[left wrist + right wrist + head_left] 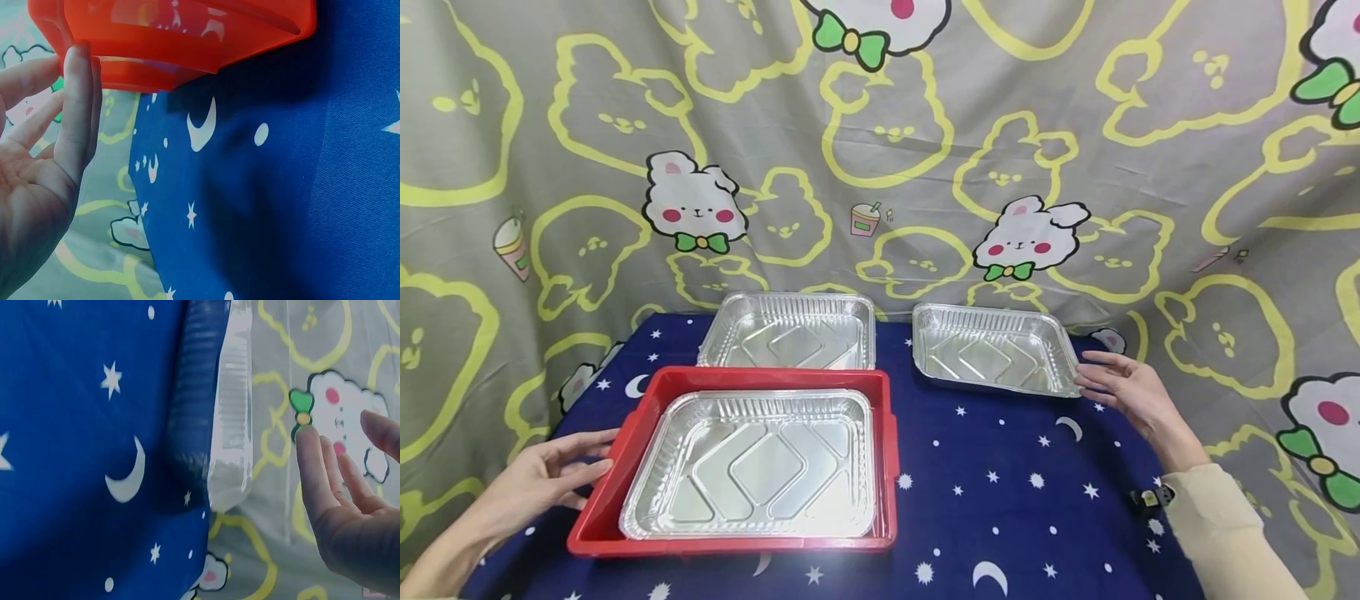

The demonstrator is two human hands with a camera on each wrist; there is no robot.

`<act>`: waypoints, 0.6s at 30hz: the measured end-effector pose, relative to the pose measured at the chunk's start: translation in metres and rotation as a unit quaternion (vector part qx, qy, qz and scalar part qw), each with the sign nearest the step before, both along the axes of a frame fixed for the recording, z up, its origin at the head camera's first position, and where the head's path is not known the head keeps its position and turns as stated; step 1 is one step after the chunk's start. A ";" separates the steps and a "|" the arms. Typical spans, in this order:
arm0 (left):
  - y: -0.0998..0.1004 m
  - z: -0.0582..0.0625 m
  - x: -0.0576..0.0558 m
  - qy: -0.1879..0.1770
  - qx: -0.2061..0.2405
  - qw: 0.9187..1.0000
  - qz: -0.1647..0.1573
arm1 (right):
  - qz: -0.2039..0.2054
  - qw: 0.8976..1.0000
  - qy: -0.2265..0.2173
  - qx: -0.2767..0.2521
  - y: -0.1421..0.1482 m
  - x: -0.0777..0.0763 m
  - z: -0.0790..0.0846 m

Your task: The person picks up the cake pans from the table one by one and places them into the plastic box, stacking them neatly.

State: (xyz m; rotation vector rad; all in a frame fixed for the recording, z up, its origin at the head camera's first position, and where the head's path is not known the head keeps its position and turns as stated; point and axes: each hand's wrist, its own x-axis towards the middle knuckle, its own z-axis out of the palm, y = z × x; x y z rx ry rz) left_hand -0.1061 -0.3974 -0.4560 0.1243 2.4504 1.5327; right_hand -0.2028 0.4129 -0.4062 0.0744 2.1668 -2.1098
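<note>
No text, label or number is readable.

Soft shadows darken the blue cloth (269,200) in wrist views.

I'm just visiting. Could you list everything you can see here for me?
Red tray: one, red, left and near side
Inner foil pan: one, silver, inside the red tray
Back foil pan: one, silver, behind the red tray
Right foil pan: one, silver, far right
Cloth: one, blue with white moons and stars, beneath
Curtain: grey with yellow outlines, background
Sleeve: cream, right forearm
Left hand: one, at the red tray's left edge
Right hand: one, beside the right foil pan
</note>
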 end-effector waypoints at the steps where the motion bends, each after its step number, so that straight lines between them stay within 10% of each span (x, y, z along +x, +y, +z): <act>1: 0.000 0.000 0.000 -0.003 0.001 1.000 0.001 | -0.001 1.000 0.001 -0.005 0.003 -0.002 -0.001; 18: 0.000 0.002 0.001 -0.006 0.004 1.000 0.003 | -0.067 0.997 -0.035 -0.032 0.037 -0.025 -0.029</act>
